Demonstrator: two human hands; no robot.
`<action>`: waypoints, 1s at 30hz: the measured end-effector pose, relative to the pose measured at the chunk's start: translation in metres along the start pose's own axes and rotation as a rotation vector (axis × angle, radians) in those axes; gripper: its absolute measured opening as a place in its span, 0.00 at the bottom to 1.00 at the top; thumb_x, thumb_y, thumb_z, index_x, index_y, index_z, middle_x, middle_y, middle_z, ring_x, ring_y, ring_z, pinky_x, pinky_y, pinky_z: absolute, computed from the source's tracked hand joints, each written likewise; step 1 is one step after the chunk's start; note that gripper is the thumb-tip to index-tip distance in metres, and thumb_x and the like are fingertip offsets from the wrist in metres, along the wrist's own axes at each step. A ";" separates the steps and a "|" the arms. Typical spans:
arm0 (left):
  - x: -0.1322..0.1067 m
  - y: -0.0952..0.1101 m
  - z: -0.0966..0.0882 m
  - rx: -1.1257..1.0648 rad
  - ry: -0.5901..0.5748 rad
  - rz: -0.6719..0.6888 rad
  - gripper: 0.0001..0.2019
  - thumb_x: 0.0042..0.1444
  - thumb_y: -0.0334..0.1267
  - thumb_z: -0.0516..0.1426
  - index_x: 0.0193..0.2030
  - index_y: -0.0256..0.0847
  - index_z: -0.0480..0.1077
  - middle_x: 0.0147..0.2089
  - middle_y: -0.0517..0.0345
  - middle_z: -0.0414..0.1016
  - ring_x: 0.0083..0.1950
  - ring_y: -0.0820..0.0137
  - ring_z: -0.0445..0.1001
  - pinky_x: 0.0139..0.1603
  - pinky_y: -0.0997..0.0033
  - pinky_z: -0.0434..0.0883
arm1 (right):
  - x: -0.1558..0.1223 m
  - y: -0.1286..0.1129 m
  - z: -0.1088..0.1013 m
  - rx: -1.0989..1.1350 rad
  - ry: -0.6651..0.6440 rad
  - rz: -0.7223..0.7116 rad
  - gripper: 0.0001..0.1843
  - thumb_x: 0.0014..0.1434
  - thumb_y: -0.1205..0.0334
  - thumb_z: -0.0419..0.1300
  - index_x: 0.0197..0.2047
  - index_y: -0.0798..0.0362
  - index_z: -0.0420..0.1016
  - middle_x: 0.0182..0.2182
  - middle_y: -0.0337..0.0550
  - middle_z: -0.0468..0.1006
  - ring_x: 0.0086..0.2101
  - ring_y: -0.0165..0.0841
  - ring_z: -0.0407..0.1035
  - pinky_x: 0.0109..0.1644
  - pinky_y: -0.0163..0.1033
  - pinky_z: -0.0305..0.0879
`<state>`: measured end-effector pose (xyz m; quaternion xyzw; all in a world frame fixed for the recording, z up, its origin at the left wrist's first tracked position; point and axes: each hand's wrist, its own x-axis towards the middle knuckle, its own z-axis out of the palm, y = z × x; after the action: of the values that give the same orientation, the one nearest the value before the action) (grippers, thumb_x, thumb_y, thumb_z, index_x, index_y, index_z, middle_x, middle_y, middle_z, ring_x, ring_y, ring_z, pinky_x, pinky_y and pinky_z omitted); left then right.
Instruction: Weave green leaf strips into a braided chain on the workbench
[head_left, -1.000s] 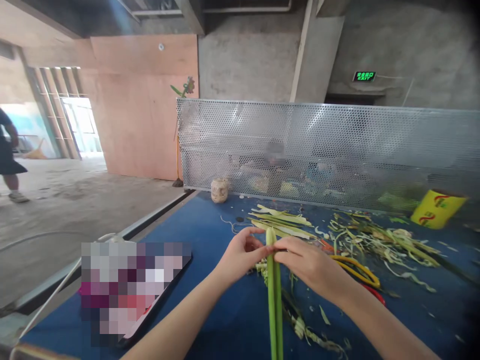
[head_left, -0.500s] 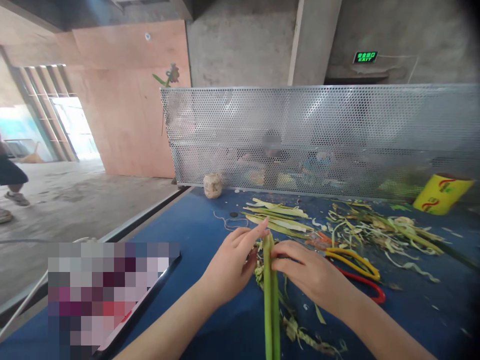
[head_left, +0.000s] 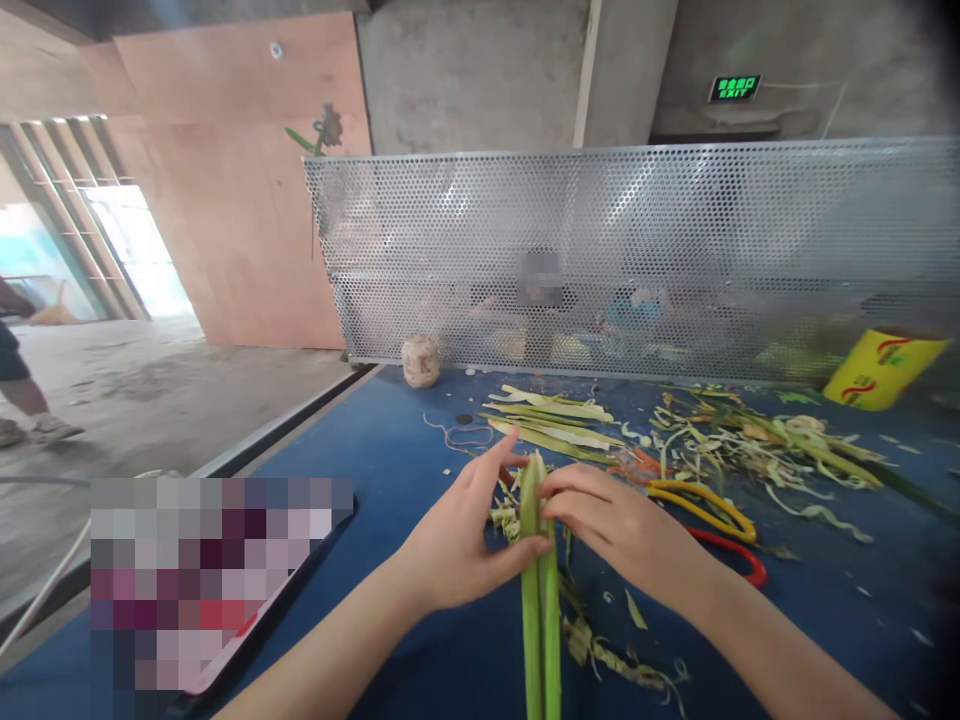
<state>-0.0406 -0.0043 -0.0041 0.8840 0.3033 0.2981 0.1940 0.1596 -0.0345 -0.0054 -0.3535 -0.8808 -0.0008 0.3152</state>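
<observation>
A long green plant stalk, grooved along its length, runs from the bottom edge up between my hands. My left hand grips it from the left, the thumb lying across its front and the index finger stretched upward. At its upper right edge my right hand pinches the stalk with bent fingers; the fingertips are partly hidden. Behind the hands, several peeled pale-green strips lie side by side. Yellow and red scissor handles rest right of my right hand. Curled scraps lie beside the stalk.
Shredded plant waste covers the blue table at the right. A yellow container stands far right, a whitish jar at the back. A perforated metal screen closes the far side. A blurred-out phone-like object lies left.
My left thumb has come across the front of the stalk. The view has tilted down slightly. At the far left a walking person's legs have shifted.
</observation>
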 end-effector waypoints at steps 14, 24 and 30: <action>0.004 0.012 -0.006 -0.058 0.052 -0.063 0.21 0.55 0.37 0.51 0.56 0.42 0.62 0.52 0.51 0.70 0.52 0.63 0.67 0.54 0.62 0.64 | -0.001 -0.001 -0.003 -0.056 0.084 -0.012 0.10 0.60 0.71 0.47 0.37 0.51 0.67 0.39 0.44 0.72 0.40 0.31 0.68 0.46 0.40 0.68; 0.009 0.013 -0.002 -0.314 0.114 -0.290 0.21 0.47 0.28 0.53 0.50 0.41 0.64 0.38 0.56 0.73 0.37 0.71 0.71 0.29 0.76 0.67 | -0.001 0.001 -0.003 -0.025 0.158 -0.031 0.09 0.60 0.71 0.47 0.37 0.50 0.66 0.38 0.44 0.71 0.39 0.32 0.68 0.44 0.40 0.68; 0.014 0.011 0.001 -0.756 0.184 -0.417 0.26 0.46 0.33 0.57 0.53 0.38 0.53 0.28 0.64 0.66 0.25 0.77 0.65 0.22 0.78 0.65 | 0.002 -0.004 0.003 0.163 0.134 0.049 0.11 0.57 0.75 0.48 0.36 0.51 0.66 0.39 0.46 0.69 0.41 0.33 0.67 0.45 0.41 0.67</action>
<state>-0.0264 -0.0034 0.0062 0.6406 0.3607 0.4201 0.5321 0.1547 -0.0356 -0.0058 -0.3473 -0.8459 0.0550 0.4009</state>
